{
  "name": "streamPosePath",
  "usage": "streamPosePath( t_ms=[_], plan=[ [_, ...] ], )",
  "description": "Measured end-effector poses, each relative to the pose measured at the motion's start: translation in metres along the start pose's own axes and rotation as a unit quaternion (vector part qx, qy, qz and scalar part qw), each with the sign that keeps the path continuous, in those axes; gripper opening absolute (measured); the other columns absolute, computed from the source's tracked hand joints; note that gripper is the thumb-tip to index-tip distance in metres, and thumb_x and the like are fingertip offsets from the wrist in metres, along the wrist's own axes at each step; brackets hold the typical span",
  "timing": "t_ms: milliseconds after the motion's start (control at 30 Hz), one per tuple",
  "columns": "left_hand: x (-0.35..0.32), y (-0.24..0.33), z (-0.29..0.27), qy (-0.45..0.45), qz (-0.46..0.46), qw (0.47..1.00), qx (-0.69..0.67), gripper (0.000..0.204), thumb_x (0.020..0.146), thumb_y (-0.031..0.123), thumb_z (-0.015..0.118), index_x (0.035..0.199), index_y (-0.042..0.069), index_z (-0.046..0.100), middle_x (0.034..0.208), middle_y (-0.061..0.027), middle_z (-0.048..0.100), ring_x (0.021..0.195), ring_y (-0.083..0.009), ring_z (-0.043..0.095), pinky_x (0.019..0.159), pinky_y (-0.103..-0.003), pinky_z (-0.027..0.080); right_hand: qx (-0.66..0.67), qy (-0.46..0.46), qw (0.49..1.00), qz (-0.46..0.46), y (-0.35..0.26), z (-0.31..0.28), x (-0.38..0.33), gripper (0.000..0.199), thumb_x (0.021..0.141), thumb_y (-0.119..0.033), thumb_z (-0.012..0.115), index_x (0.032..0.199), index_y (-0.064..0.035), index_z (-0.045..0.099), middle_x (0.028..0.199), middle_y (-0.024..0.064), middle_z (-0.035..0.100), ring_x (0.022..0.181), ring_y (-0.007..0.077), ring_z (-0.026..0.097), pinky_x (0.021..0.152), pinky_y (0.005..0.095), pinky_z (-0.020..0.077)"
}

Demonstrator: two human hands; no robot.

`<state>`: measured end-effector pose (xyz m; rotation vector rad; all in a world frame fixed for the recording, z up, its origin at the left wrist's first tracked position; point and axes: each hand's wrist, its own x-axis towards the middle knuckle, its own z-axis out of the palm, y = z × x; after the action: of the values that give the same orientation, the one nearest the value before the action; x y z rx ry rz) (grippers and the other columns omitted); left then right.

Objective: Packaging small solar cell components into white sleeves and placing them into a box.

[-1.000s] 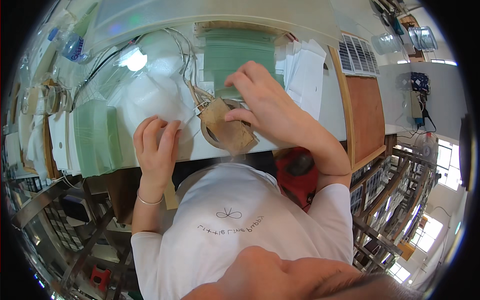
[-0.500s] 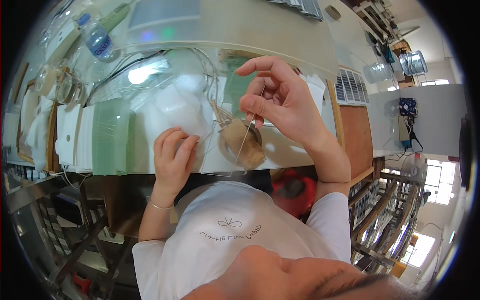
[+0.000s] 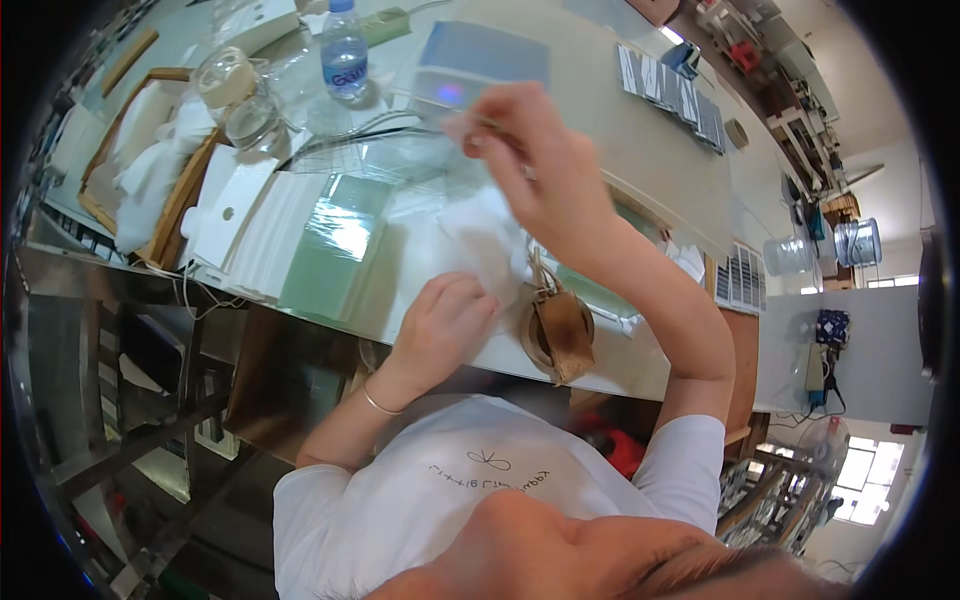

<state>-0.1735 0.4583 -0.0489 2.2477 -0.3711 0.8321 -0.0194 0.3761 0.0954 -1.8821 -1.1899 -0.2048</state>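
Note:
My right hand [image 3: 545,165] is raised over the far part of the table, smeared by motion, its fingers drawn together. Something thin at its fingertips is too blurred to name. Lower and to the left, my left hand [image 3: 445,330] is closed with fingers curled, beside a soft white wad [image 3: 478,235] on the table. Whether its fingers pinch anything is hidden. Between my arms, a brown block-like piece [image 3: 565,335] rests on a round ring, with a cord-like bundle at its top.
Greenish clear sheets [image 3: 340,230] and white boards [image 3: 245,215] lie to the left. Beyond them stand a water bottle [image 3: 344,55], a clear jar [image 3: 225,80] and a wooden frame [image 3: 180,220] with white material. A large translucent sheet [image 3: 620,130] covers the far right; cables cross the middle.
My right hand has swung up and away, farther over the table. My left hand stays low by the white wad, fingers curled tighter. The whole view has shifted and turned.

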Motion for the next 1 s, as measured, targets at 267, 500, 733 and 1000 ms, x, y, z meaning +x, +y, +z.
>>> streamPosePath(
  t_ms=[267, 500, 733, 1000],
  plan=[
    [0.003, 0.004, -0.006, 0.007, -0.008, 1.000, -0.010, 0.024, 0.078, 0.005, 0.075, 0.100, 0.009, 0.067, 0.104, -0.0088, 0.060, 0.106, -0.0310, 0.059, 0.089, -0.040, 0.052, -0.242, -0.079, 0.943, -0.215, 0.051, 0.133, 0.082, 0.027, 0.080, -0.002, 0.064, 0.102, -0.0042, 0.049, 0.080, 0.0094, 0.064, 0.080, 0.0298, 0.067, 0.064, 0.0382, 0.0551],
    [0.003, 0.001, -0.006, 0.006, -0.004, 1.000, -0.024, 0.023, 0.078, 0.004, 0.075, 0.099, 0.009, 0.066, 0.103, -0.0090, 0.060, 0.105, -0.0308, 0.059, 0.088, -0.040, 0.052, -0.135, -0.200, 0.957, -0.164, 0.076, 0.141, 0.087, 0.027, 0.090, -0.009, 0.063, 0.113, -0.0006, 0.053, 0.099, 0.0193, 0.065, 0.092, 0.0393, 0.066, 0.080, 0.0475, 0.0522],
    [0.002, 0.001, -0.007, 0.012, -0.004, 1.000, -0.020, 0.024, 0.077, 0.004, 0.076, 0.099, 0.008, 0.066, 0.103, -0.0090, 0.060, 0.105, -0.0308, 0.059, 0.088, -0.040, 0.052, -0.232, -0.357, 0.904, -0.045, 0.073, 0.090, 0.036, 0.020, 0.090, -0.016, 0.068, 0.100, 0.0003, 0.060, 0.100, 0.0177, 0.065, 0.094, 0.0380, 0.065, 0.082, 0.0452, 0.0531],
    [0.002, 0.004, -0.004, -0.003, -0.008, 1.000, 0.002, 0.024, 0.077, 0.003, 0.076, 0.099, 0.008, 0.067, 0.103, -0.0090, 0.060, 0.105, -0.0320, 0.059, 0.088, -0.040, 0.052, -0.416, -0.179, 0.866, -0.212, 0.100, 0.102, -0.014, 0.018, 0.075, -0.011, 0.065, 0.090, -0.0026, 0.063, 0.083, 0.0083, 0.062, 0.077, 0.0199, 0.066, 0.063, 0.0292, 0.0550]
  ],
)
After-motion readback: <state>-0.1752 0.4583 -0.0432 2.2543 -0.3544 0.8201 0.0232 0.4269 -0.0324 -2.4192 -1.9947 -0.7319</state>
